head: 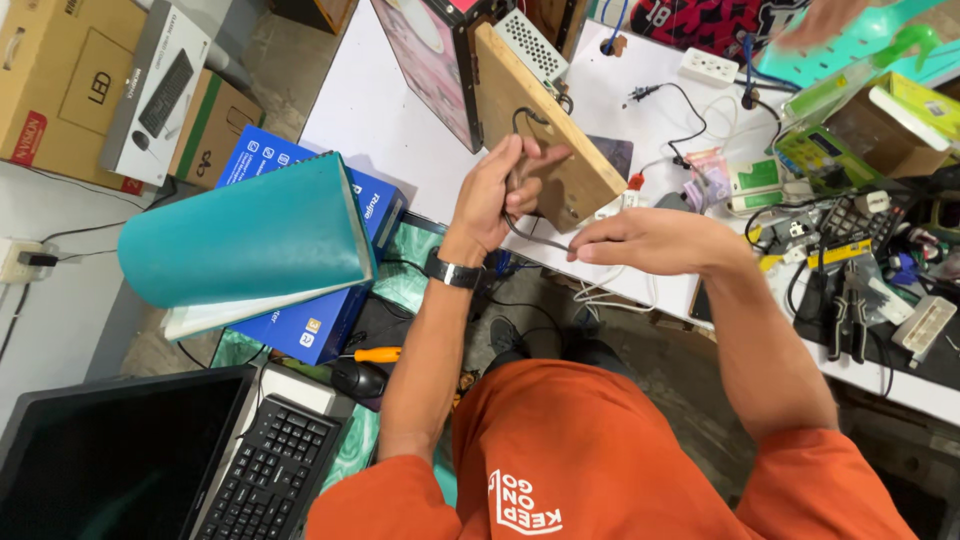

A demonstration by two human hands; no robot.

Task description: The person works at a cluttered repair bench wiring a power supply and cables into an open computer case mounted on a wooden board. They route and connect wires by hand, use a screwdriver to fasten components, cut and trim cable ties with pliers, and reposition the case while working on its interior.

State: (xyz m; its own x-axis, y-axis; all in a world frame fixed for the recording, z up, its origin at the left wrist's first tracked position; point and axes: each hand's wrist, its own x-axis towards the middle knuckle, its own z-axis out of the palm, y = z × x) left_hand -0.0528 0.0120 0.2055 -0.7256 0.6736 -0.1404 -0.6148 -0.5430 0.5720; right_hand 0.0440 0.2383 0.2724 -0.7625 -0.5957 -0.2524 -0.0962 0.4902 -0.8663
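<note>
Both hands are working at one wooden board (pixel 560 150) that is standing tilted at the edge of a white table (pixel 390 120). The left hand (pixel 500 195), wearing a black wristwatch (pixel 452 272), is closing its fingers around a dark cable (pixel 530 235) just against the board's lower face. The right hand (pixel 650 240) is pinching the same cable at its other end, with fingertips pressed together, a little below the board. One cable is running between the two hands, and thin white wires (pixel 610 290) are hanging under the right hand. On the table one white power strip (pixel 708 66) is lying far from the hands, and one pair of black pliers (pixel 850 315) is resting at the right side among many small parts. To the left, one teal folder (pixel 240 235) is lying on one blue box (pixel 310 320); one black keyboard (pixel 270 475) and one dark monitor (pixel 110 460) are standing lower. Cardboard boxes (pixel 60 80) are sitting on the concrete floor.
</note>
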